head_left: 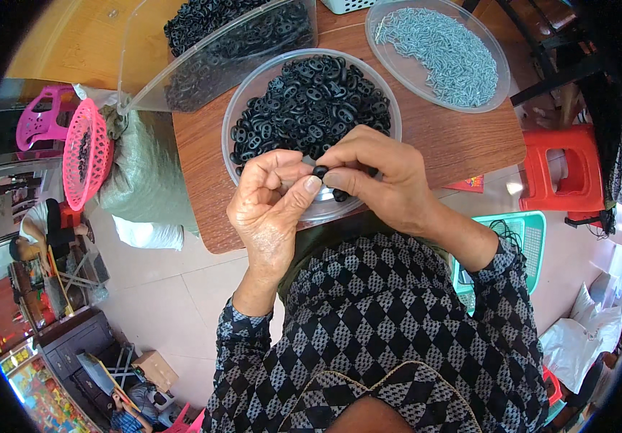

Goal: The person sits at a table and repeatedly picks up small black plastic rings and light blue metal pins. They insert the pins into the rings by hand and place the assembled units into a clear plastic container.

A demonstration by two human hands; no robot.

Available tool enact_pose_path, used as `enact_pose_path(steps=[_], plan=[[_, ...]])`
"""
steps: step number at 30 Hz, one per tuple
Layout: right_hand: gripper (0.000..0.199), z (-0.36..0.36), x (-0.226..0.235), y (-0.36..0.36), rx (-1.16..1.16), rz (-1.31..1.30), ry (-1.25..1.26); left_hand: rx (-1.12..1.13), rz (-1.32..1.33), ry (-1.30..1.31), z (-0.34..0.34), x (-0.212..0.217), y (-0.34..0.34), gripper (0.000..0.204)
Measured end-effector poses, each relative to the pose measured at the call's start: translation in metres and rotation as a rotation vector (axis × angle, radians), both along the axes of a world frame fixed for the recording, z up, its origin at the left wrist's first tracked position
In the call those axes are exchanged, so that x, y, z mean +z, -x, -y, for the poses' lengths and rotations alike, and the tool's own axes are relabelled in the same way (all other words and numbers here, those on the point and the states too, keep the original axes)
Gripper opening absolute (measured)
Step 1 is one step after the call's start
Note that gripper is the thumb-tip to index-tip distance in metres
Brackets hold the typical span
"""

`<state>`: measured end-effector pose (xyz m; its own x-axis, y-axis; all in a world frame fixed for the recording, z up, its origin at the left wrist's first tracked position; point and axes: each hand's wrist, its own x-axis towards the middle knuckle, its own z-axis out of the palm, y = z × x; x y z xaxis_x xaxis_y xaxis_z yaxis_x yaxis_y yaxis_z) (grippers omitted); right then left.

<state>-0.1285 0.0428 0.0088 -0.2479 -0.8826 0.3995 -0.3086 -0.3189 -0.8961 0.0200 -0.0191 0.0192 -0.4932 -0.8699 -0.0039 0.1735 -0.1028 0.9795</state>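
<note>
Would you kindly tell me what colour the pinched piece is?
The pinched piece is black, in the head view.

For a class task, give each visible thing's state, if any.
Left hand: holding black piece
Right hand: holding black piece
Black piece: held, partly hidden
Round tub: open, heaped
Shallow dish: open, part-filled
Clear box: open, part-filled
Pink basket: open, tilted
Green basket: open
Green sack: bulging

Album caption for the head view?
Left hand and right hand pinch a black piece by a tub of black parts.

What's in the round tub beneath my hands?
Heaped black two-holed pieces. Your left hand and right hand partly block the tub's near side; the heap covers what's beneath.
</note>
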Motion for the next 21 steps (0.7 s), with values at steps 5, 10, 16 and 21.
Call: enact_pose_path(steps=[5,10,16,21], plan=[[0.023,0.002,-0.007,0.001,-0.149,-0.451,0.313,-0.046,0.042,0.036,0.000,-0.006,-0.002,0.020],[0.027,-0.002,-0.006,0.003,-0.132,-0.572,0.340,-0.078,-0.052,-0.123,0.000,-0.007,-0.001,0.018],[0.028,-0.002,-0.009,0.000,-0.176,-0.517,0.305,-0.059,-0.123,-0.239,-0.002,-0.010,0.002,0.020],[0.025,0.000,-0.014,0.001,-0.163,-0.389,0.226,0.001,0.135,-0.012,0.003,-0.009,0.004,0.018]])
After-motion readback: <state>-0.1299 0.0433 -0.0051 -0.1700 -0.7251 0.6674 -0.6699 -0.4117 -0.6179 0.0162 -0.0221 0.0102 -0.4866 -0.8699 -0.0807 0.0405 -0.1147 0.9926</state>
